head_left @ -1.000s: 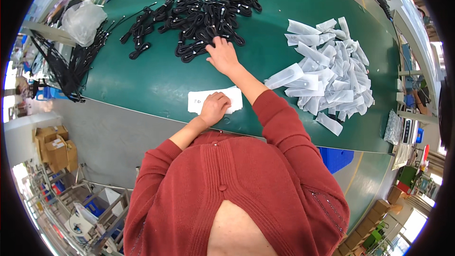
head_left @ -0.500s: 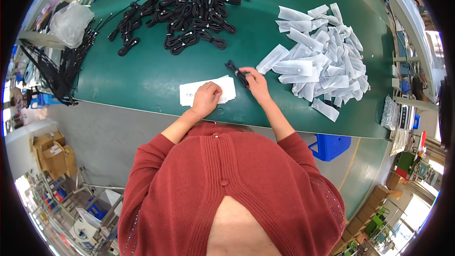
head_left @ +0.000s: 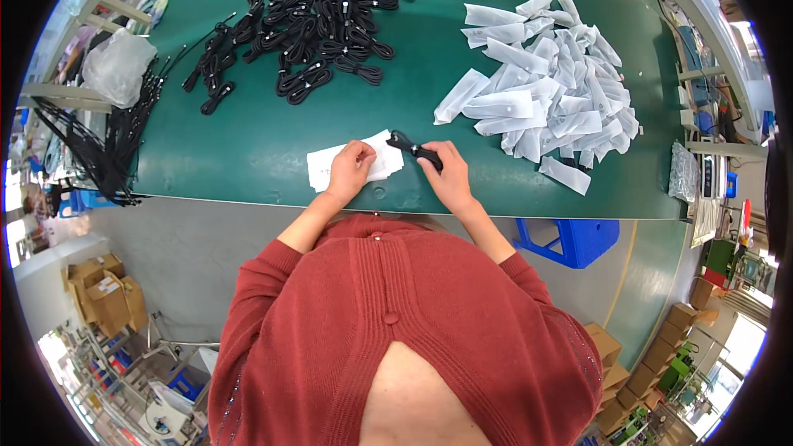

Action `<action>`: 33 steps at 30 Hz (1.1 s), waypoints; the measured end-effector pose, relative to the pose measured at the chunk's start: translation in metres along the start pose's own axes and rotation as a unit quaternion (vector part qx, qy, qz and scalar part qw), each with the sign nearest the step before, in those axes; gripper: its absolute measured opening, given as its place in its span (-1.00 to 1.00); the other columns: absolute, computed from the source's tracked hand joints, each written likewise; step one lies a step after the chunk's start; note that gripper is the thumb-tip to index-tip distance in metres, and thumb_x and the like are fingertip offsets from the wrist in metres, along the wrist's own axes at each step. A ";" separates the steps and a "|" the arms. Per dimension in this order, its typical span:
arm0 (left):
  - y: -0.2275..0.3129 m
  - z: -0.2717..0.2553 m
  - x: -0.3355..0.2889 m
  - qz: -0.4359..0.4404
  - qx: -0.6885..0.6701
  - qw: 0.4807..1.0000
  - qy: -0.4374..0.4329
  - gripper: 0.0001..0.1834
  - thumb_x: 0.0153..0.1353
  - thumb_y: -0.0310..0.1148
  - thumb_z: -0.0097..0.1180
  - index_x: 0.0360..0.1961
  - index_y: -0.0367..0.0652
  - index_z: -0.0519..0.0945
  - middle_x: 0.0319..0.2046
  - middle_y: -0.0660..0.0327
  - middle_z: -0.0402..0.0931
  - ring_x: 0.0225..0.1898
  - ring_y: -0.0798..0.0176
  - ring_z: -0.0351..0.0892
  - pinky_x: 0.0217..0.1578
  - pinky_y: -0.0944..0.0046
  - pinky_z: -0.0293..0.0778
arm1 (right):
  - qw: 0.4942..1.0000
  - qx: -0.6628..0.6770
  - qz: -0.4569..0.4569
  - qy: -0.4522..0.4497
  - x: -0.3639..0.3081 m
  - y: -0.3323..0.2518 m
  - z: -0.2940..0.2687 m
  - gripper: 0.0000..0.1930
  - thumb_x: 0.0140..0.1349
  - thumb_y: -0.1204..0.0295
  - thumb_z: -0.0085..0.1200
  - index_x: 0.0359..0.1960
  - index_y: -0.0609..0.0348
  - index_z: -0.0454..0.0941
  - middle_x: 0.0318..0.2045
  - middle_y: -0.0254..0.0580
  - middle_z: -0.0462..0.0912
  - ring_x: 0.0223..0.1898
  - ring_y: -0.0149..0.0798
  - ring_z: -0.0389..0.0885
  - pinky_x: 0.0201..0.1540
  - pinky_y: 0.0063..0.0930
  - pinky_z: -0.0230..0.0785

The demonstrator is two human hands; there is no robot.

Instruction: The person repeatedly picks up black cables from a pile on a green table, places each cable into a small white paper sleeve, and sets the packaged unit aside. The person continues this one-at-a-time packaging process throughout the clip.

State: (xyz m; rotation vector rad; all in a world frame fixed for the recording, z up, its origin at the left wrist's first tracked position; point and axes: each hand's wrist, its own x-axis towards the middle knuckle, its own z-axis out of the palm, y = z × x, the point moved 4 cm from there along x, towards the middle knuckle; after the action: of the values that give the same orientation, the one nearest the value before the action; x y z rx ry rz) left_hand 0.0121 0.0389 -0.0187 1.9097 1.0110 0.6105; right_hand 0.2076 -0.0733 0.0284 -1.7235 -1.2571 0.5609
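My right hand (head_left: 448,177) is closed around one end of a coiled black cable (head_left: 405,143), a tied bundle whose other end points left over the white bags. A small stack of flat white bags (head_left: 326,167) lies near the front edge of the table. Resting on this stack, my left hand (head_left: 350,172) has its fingers drawn together in a pinch at the top bag. The fingertips partly hide what they grip. The cable's free end reaches the stack's right side, close to my left fingers.
Many coiled black cables (head_left: 322,29) lie heaped at the far left of the green table (head_left: 248,153). A pile of filled whitish bags (head_left: 549,87) spreads on the right. Loose black cables (head_left: 91,149) hang at the left edge. A blue stool (head_left: 578,241) stands below the front edge.
My right hand has turned and brought the cable down and left, to the right side of the bag stack. My left hand stays at the stack. The view has shifted slightly.
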 end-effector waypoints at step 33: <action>0.105 -0.026 0.059 0.041 -0.340 0.939 -0.021 -0.96 0.28 -0.45 0.11 -0.31 -0.18 0.52 -0.16 0.29 0.48 -0.10 0.42 0.41 -0.09 0.37 0.36 | 0.978 0.139 -0.143 0.060 0.052 -0.064 -0.006 -0.39 0.01 0.61 0.32 0.17 0.17 0.42 0.06 -0.12 0.42 -0.31 -0.37 0.52 -0.30 -0.58 0.41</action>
State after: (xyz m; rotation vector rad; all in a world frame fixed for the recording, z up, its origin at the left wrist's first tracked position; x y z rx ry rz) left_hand 0.0687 0.0690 0.0866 1.3410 0.5813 0.8345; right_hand 0.1993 -0.0235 0.0939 -1.2997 -1.2483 0.4324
